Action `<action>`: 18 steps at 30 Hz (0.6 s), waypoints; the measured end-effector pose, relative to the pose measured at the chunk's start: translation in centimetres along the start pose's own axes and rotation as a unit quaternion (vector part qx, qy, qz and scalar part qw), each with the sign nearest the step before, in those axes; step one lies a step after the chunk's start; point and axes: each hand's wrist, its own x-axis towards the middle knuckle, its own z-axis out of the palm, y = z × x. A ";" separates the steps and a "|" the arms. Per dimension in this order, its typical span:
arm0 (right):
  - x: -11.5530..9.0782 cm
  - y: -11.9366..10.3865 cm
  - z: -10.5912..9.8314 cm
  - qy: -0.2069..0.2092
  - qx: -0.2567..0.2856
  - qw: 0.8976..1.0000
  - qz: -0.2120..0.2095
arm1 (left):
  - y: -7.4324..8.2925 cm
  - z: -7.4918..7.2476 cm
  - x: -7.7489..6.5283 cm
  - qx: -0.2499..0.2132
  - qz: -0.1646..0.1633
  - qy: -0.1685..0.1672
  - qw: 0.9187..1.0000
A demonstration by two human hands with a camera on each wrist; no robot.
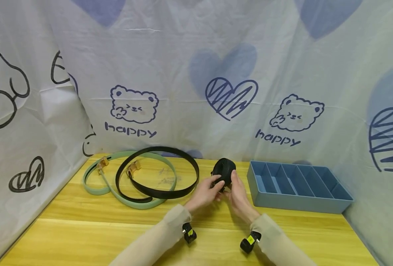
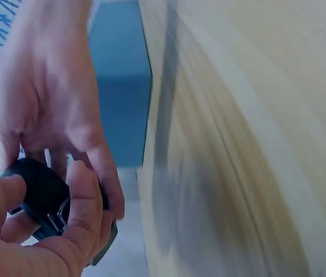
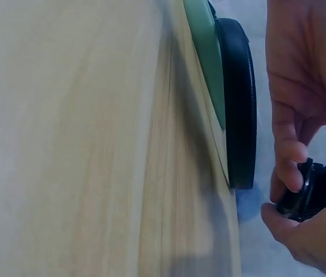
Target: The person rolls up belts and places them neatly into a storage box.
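Note:
A black belt (image 1: pixel 224 170), wound into a tight roll, is held up between both hands above the table. My left hand (image 1: pixel 204 195) grips its left side, the thumb lying over the roll. On the other side my right hand (image 1: pixel 239 197) holds it with fingers curled around the edge. The left wrist view shows the dark roll (image 2: pixel 41 187) between the fingers of both hands, with a bit of metal showing on it. In the right wrist view part of the black belt (image 3: pixel 324 184) is pinched, and the rest is cut off by the frame.
A loosely looped black belt (image 1: pixel 180 193) overlaps a pale green belt (image 1: pixel 95 191) at the left; both have gold-coloured buckles. To the right stands a blue divided box (image 1: pixel 303 205) with several compartments. Behind the wooden table (image 1: pixel 83 236) hangs a printed cloth (image 1: pixel 183 66).

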 end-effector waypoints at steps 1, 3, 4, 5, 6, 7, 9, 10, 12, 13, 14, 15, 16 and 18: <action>0.0 0.0 0.1 0.012 -0.013 1.000 -0.012 | 0.1 0.1 0.0 -0.012 -0.002 0.000 1.000; 0.0 0.0 0.1 0.031 -0.035 0.998 -0.031 | 0.3 0.3 0.0 -0.038 -0.006 0.003 0.999; 0.0 0.0 0.1 0.036 -0.046 0.997 -0.042 | 0.4 0.3 0.1 -0.052 -0.008 0.003 0.999; 0.0 0.1 0.2 0.041 -0.058 0.996 -0.053 | 0.5 0.4 0.1 -0.067 -0.012 0.003 0.998; 0.0 0.1 0.1 0.045 -0.068 0.995 -0.063 | 0.6 0.4 0.1 -0.080 -0.017 0.004 0.997; -0.1 0.0 0.1 0.049 -0.076 0.993 -0.074 | 0.7 0.4 0.1 -0.095 -0.020 0.002 0.995; -0.1 0.0 0.1 0.059 -0.087 0.991 -0.087 | 1.0 0.5 0.2 -0.122 -0.022 -0.006 0.992; -0.1 0.0 0.1 0.064 -0.089 0.990 -0.089 | 1.1 0.6 0.2 -0.129 -0.023 -0.009 0.991; -0.1 -0.1 0.1 0.075 -0.103 0.988 -0.089 | 1.3 0.8 0.4 -0.133 -0.024 -0.010 0.991; -0.1 -0.1 0.1 0.082 -0.110 0.987 -0.089 | 1.4 0.9 0.4 -0.135 -0.024 -0.011 0.991; -0.1 -0.2 0.0 0.089 -0.118 0.985 -0.089 | 1.4 1.1 0.5 -0.136 -0.022 -0.012 0.990; -0.1 -0.3 0.0 0.096 -0.125 0.983 -0.091 | 1.5 1.2 0.5 -0.135 -0.024 -0.011 0.990; -0.1 -0.3 -0.1 0.103 -0.126 0.982 -0.096 | 1.5 1.4 0.6 -0.133 -0.022 -0.011 0.991; 0.0 -0.5 -0.2 0.119 -0.124 0.980 -0.106 | 1.6 1.7 0.6 -0.132 -0.016 -0.013 0.991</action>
